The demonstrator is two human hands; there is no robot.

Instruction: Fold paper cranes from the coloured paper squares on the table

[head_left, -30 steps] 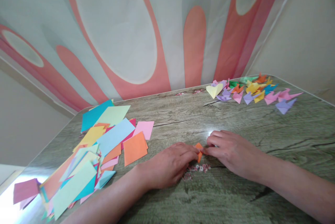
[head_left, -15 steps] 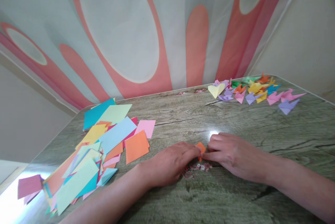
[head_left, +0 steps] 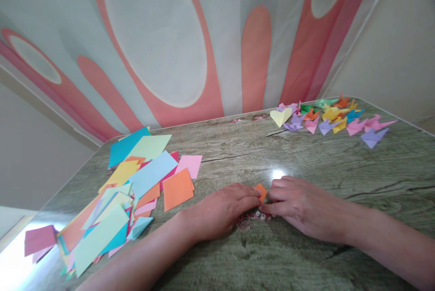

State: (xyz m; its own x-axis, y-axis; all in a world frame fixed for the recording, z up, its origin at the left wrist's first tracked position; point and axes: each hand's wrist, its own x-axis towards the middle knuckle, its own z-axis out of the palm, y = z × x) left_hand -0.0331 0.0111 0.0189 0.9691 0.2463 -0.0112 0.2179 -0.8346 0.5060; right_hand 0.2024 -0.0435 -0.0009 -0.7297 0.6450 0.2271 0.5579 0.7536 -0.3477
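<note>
A small folded orange paper piece (head_left: 261,191) lies on the wood-grain table (head_left: 306,159) between my two hands. My left hand (head_left: 222,211) rests knuckles up, its fingertips pinching the left side of the piece. From the right, my right hand (head_left: 301,205) presses curled fingers onto the same piece. Most of the orange paper is hidden under the fingers. Tiny pink and white bits (head_left: 253,217) are scattered on the table just below the hands.
A loose pile of coloured paper squares (head_left: 136,182) spreads over the table's left side, with a maroon sheet (head_left: 39,239) at the left edge. Several folded paper figures (head_left: 326,118) lie at the far right. A patterned red and white curtain (head_left: 170,46) hangs behind.
Both hands have closed in over the orange piece, which now shows less and lies flatter. The right fingers have shifted slightly down and left.
</note>
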